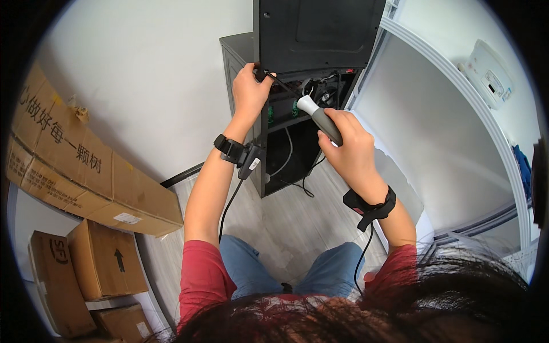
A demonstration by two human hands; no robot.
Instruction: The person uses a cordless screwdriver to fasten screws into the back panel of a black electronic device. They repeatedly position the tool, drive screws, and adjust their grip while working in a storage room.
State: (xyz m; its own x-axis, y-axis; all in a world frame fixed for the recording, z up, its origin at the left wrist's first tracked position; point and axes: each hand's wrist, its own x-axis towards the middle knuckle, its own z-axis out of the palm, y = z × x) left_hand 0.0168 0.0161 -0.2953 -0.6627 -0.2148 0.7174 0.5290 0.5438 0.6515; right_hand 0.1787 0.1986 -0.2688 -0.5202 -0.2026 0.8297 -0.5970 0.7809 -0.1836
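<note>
My right hand (349,140) is closed round the grey and white handle of a screwdriver (327,123). Its thin dark shaft slants up and left toward the lower left corner of a black panel (320,34). At that corner my left hand (251,88) pinches a small black part (260,74), beside the screwdriver's tip; the fingers partly hide it. The panel covers the upper back of a tall dark cabinet-like machine (260,143). Below the panel its inside shows, with wiring (309,88) and small green parts (295,108).
A black cable (309,191) trails from the machine onto the wood-look floor (246,211). Large cardboard boxes (97,166) stand along the left wall. At the right is a white-framed partition (474,86). Each wrist carries a strapped black device (231,150) with a cable.
</note>
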